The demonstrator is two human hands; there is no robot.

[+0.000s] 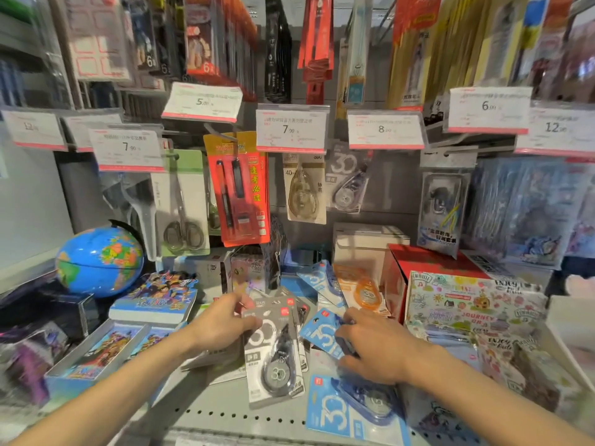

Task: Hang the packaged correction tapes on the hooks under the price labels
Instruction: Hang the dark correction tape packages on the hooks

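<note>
Grey packaged correction tape [273,355], marked 30, lying on the perforated shelf [225,410] atop a loose stack of like grey packs; left hand [222,323] pinches its upper left corner, thumb on the card face, fingers curled behind. Blue packaged correction tape [322,336], marked 30, just right of the grey one, tilted; right hand [373,346] rests over its right edge with fingers curled onto it, grip partly hidden. Second blue pack [351,410] flat on the shelf at the near edge, below the right hand. Orange pack [363,291] and a further blue pack [317,278] lie behind, near the red box [418,262]. Already hung: beige 40 m tape [304,191] under the 7.90 price label [291,128]; grey 30 tape [346,178] beside it, below the 8.00 label [384,130]. Left: scissors pack [183,204], red pen pack [238,188], globe [99,260].
</note>
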